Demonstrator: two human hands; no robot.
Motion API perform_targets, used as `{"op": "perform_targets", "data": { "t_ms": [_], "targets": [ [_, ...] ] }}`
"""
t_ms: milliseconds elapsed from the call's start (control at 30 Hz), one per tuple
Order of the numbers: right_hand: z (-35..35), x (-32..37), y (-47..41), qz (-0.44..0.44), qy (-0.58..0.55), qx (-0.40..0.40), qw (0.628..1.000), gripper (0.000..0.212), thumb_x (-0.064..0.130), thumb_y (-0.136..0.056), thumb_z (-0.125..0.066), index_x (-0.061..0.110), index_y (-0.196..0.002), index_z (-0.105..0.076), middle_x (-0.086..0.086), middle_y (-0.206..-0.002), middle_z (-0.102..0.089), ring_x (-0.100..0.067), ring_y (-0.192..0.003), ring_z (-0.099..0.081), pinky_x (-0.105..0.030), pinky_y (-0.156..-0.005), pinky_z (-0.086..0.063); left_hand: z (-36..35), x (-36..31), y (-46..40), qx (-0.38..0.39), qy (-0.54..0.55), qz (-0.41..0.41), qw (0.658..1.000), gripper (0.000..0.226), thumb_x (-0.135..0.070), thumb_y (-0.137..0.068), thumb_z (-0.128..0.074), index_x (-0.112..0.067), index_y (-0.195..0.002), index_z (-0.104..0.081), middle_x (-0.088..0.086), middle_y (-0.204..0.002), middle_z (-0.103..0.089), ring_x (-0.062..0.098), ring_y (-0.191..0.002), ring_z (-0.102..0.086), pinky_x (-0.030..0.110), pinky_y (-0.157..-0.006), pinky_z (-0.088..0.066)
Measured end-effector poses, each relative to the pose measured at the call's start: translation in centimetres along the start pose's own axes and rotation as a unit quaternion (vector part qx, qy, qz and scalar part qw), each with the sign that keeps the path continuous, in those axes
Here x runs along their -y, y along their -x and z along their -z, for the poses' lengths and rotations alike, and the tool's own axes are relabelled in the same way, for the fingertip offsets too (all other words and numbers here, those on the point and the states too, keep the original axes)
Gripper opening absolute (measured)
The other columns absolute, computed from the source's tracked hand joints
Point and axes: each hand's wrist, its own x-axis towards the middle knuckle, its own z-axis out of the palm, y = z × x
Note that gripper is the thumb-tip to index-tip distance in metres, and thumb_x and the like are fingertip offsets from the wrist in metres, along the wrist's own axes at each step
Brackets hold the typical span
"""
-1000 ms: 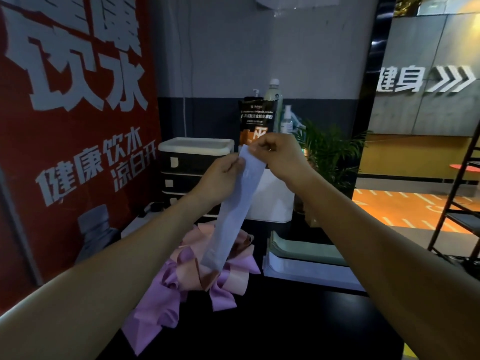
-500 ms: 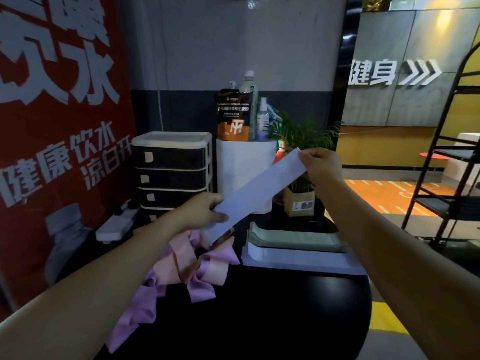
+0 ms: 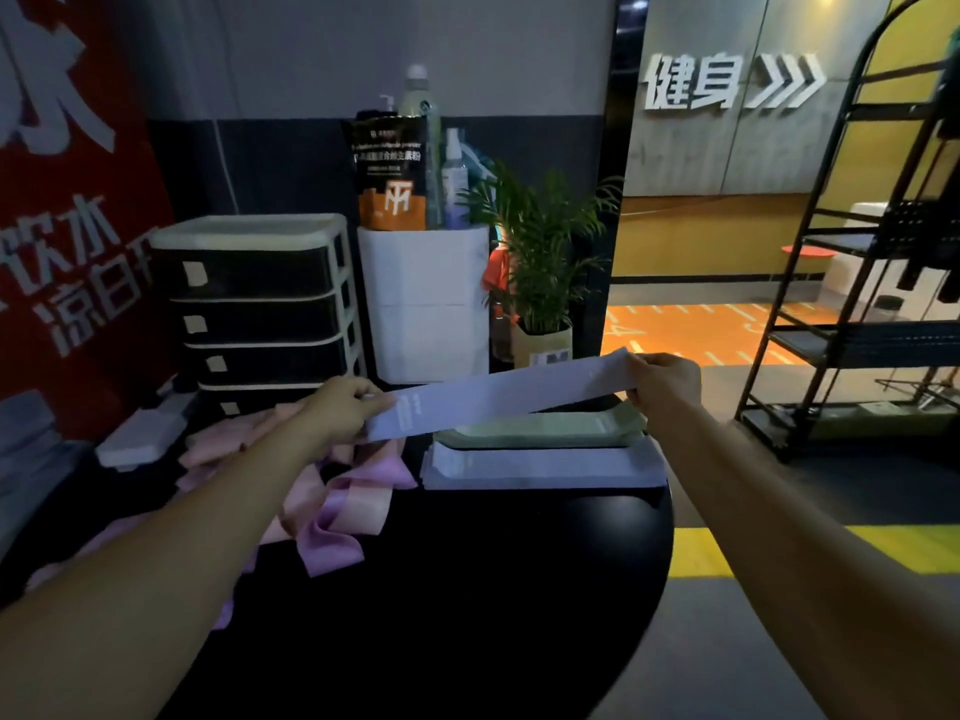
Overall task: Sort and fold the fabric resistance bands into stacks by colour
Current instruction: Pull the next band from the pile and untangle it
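I hold a pale lilac-grey band (image 3: 501,394) stretched flat in the air, its right end a little higher. My left hand (image 3: 345,407) pinches its left end and my right hand (image 3: 665,379) pinches its right end. Below it on the black table (image 3: 467,589) lie two flat stacks: a light green stack (image 3: 540,427) behind, and a lilac-grey stack (image 3: 540,467) in front. To the left, under my left forearm, sits a loose heap of pink and purple bands (image 3: 337,501).
A black drawer unit (image 3: 254,309) with a cream frame stands at the back left, with a white box (image 3: 423,304) carrying bottles and a pouch beside it. A potted plant (image 3: 540,272) is behind the stacks. A metal rack (image 3: 862,283) stands on the right.
My hands have moved apart and lowered; the band went from hanging upright to stretched nearly level above the stacks. The view has shifted to the right.
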Motion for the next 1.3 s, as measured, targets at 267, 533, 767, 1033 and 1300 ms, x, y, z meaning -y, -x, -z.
{"op": "perform_targets", "data": {
  "t_ms": [267,533,767,1033,1300],
  "targets": [
    [3.2,-5.5,-1.9,-0.017,0.107,0.009,0.994,0.024,0.017,-0.088,-0.063,-0.006,-0.093,-0.067,-0.017,-0.073,-0.058,-0.025,-0.059,-0.047,-0.029,-0.062,-0.036,-5.5,0.6,-2.0,-0.120,-0.041,-0.076,0.989,0.021,-0.022,-0.082,-0.072,-0.009,-0.071,-0.059,-0.003,-0.062,-0.052,0.008,-0.058,-0.044,0.010,-0.049,-0.035],
    [4.1,-8.9,-2.9,0.020,0.229,0.019,0.973,0.015,0.009,-0.085,-0.060,-0.003,-0.086,-0.070,-0.023,-0.087,-0.068,-0.039,-0.085,-0.061,-0.036,-0.071,-0.046,-8.3,2.6,-3.5,-0.104,-0.131,-0.088,0.982,0.023,-0.023,-0.079,-0.074,-0.012,-0.067,-0.057,-0.004,-0.057,-0.051,0.016,-0.062,-0.047,0.022,-0.053,-0.034],
    [3.5,-10.6,-3.0,0.047,0.281,0.011,0.958,0.015,0.010,-0.084,-0.060,-0.001,-0.081,-0.069,-0.021,-0.084,-0.068,-0.036,-0.081,-0.060,-0.031,-0.063,-0.039,-9.6,4.0,-3.8,-0.092,-0.142,-0.094,0.981,0.024,-0.024,-0.079,-0.073,-0.012,-0.067,-0.056,0.002,-0.065,-0.057,0.019,-0.063,-0.052,0.026,-0.055,-0.038],
    [3.4,-10.6,-2.8,0.058,0.322,0.002,0.945,0.017,0.016,-0.088,-0.060,0.002,-0.090,-0.069,-0.019,-0.094,-0.067,-0.033,-0.085,-0.059,-0.033,-0.068,-0.044,-9.6,4.6,-4.2,-0.070,-0.130,-0.100,0.984,0.025,-0.030,-0.080,-0.073,-0.009,-0.082,-0.060,0.009,-0.083,-0.066,0.021,-0.074,-0.059,0.032,-0.071,-0.048],
    [-0.9,-8.7,2.0,0.216,0.330,0.119,0.911,0.025,0.017,-0.088,-0.062,0.010,-0.112,-0.062,-0.009,-0.117,-0.053,-0.026,-0.113,-0.046,-0.032,-0.089,-0.039,-7.6,6.5,-3.7,0.052,-0.153,-0.147,0.976,0.058,-0.038,-0.065,-0.083,-0.026,-0.116,-0.059,-0.002,-0.120,-0.060,0.016,-0.113,-0.055,0.040,-0.102,-0.044]
  ]
}}
